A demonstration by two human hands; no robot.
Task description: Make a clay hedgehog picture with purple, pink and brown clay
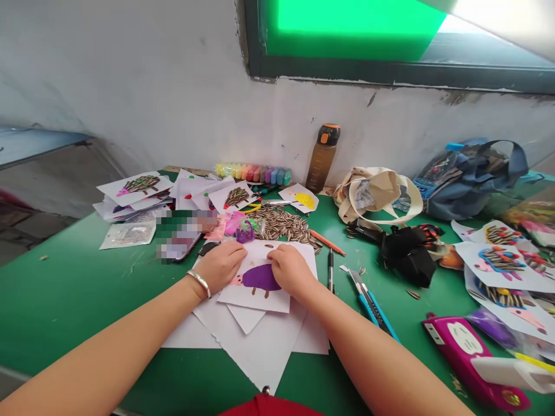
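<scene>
A white card [277, 303] carries a hedgehog shape with a purple clay body [261, 277], a pink face and brown legs. My left hand [221, 263], with a silver bangle at the wrist, rests on the card's upper left, fingers bent and together. My right hand [290, 267] is closed at the right end of the purple body, its fingertips curled over the card; anything inside them is hidden. More white sheets [269, 352] lie beneath the card. Just beyond the hands are a purple clay lump [245, 231] and a pile of sunflower seeds [284, 224].
Right of the card lie a black pen [330, 271], an orange pen [327, 242] and a blue utility knife [373, 303]. A brown bottle [321, 162] stands by the wall. Finished hedgehog cards [143, 188] are stacked left; a magenta device [470, 358] sits at right.
</scene>
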